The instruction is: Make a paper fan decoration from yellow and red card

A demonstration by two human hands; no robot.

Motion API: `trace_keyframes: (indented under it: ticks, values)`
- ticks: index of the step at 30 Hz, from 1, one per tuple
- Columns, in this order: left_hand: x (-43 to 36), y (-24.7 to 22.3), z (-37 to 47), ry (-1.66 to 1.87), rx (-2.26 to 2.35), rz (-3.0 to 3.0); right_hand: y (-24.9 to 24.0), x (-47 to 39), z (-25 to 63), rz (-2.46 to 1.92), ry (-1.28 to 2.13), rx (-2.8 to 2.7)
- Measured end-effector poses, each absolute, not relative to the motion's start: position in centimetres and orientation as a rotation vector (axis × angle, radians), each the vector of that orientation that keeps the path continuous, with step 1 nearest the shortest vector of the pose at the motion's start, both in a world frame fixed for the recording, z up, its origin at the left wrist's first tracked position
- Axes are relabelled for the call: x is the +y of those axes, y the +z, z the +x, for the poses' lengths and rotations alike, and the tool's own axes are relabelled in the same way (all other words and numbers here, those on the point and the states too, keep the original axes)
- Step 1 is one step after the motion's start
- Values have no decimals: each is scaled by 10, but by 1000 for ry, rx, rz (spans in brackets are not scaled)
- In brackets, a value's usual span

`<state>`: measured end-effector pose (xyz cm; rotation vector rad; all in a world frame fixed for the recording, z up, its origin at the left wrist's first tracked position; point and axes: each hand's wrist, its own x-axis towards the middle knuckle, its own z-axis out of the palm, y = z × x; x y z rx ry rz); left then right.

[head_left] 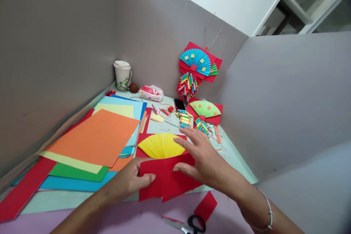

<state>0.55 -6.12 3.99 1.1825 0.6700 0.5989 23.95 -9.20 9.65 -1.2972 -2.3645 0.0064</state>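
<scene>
My left hand [137,177] grips the left edge of a red paper piece [167,177], thumb on top. Over the right side of this piece is my right hand [192,153], its fingers spread; whether its thumb touches the paper is unclear. Behind the red piece a yellow pleated paper fan [162,145] lies on red paper. Black-handled scissors [190,225] and a small red paper strip [206,206] lie nearer to me, below the hands.
Stacked coloured sheets [98,139] spread over the left side. Farther back are a lidded cup [122,76], a tissue pack [151,93], rolled paper tubes [184,118], a green fan [205,109] and a hanging blue fan decoration [195,60]. Grey walls enclose the table.
</scene>
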Motion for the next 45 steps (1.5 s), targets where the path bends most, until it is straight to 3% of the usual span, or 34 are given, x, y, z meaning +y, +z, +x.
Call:
trace_keyframes:
  ticks: [7,14,23,33,36,45]
  values:
    - [-60,38,8,629,755,1174,88,-82,219,-1397,789,-2143]
    - [-48,27,14,816,1018,1268,66,-57,233,-1510,948,-1648]
    - [-44,14,17,904,962,1062,52,-59,230,-1519,979,-1658]
    - [-42,10,18,883,1009,1154,47,-56,220,-1302,1366,-1165]
    - [-42,9,16,889,997,1117,45,-48,226,-1305,1314,-1146]
    - [-46,3,16,954,1008,1239,101,82,348,-1349,502,-1070]
